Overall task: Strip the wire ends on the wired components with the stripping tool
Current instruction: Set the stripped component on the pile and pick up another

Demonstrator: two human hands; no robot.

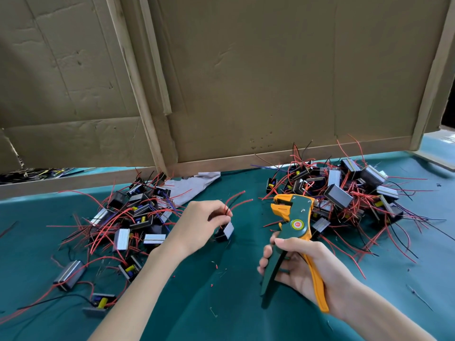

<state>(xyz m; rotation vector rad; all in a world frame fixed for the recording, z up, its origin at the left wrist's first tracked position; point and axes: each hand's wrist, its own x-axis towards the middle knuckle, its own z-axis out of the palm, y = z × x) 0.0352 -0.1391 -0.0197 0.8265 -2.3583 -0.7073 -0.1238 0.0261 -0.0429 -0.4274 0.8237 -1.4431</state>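
Observation:
My left hand (197,223) pinches the red wires (237,201) of a small black and grey component (225,232), which hangs just above the green cloth. Two red wire ends point up and to the right, toward the stripping tool. My right hand (295,264) grips the green and orange handles of the stripping tool (294,217), held upright with its orange jaws facing left. A small gap separates the jaws from the wire ends.
A heap of wired components (128,217) lies at the left, and a larger heap (349,193) at the right behind the tool. Cardboard panels (246,82) on wooden frames stand at the back. Small red insulation bits (216,267) dot the green cloth (209,303).

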